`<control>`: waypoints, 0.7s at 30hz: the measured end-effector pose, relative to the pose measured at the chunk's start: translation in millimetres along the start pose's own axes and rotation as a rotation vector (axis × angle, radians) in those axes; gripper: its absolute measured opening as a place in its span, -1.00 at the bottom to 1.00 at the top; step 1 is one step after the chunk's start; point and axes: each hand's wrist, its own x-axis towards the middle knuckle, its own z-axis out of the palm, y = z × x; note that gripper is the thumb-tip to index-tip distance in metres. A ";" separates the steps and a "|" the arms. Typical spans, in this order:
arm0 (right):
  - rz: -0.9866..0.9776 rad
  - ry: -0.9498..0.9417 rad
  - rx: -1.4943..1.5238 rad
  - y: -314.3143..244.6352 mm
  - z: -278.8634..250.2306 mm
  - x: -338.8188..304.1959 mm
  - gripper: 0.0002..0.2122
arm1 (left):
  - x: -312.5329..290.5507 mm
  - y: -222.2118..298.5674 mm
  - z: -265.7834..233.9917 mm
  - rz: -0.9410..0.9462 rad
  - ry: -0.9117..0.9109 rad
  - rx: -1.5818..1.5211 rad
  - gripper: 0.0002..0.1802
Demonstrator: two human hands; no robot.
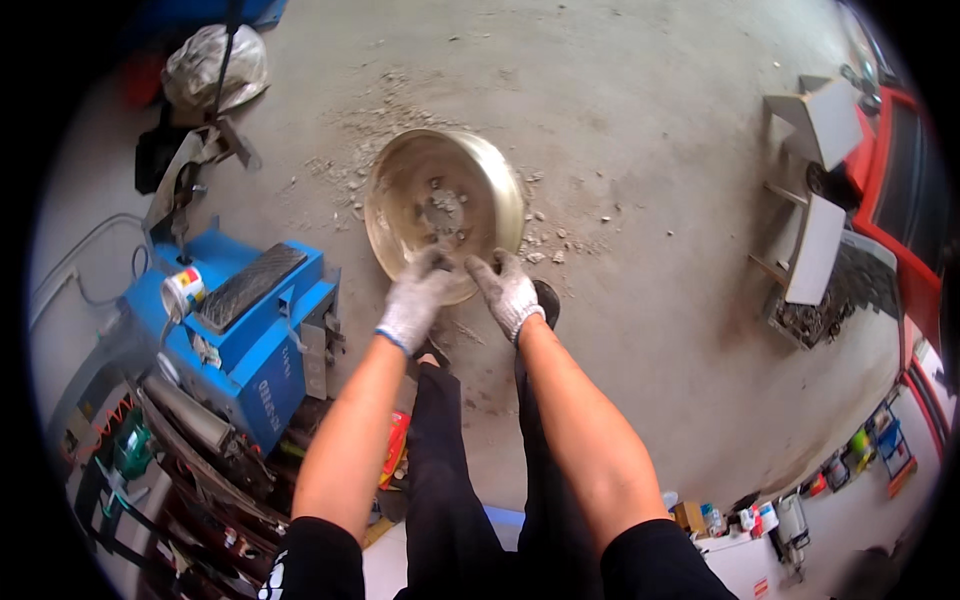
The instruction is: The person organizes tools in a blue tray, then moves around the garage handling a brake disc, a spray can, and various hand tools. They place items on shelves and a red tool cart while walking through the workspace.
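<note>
A bare metal wheel rim leans tilted on the floor in front of my feet, its hollow side facing up and left. Its dull gold-silver barrel is dusty around the centre hub and bolt holes. My left hand, in a soiled white knit glove, has its fingers curled over the near lip. Beside it, my right hand, gloved alike, grips the same lip a little farther right. Motion slightly blurs the fingertips.
Broken grey debris litters the concrete around the rim. A blue tyre-changing machine stands close on the left, with a tin can on it. At right are grey angled stands beside a red vehicle. A stuffed white sack sits far left.
</note>
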 end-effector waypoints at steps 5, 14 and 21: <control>-0.094 -0.200 0.123 -5.7 23.9 20.7 -0.42 | -34.9 -58.5 1.1 0.085 0.147 0.362 -0.47; -0.465 -0.442 -0.892 30.5 83.7 -4.1 -0.42 | -168.2 -181.2 -88.3 -0.491 0.172 0.487 -0.54; -0.514 -0.269 -1.462 166.1 180.9 116.0 -0.66 | -181.2 -188.2 -55.1 -0.309 -0.038 0.105 -0.53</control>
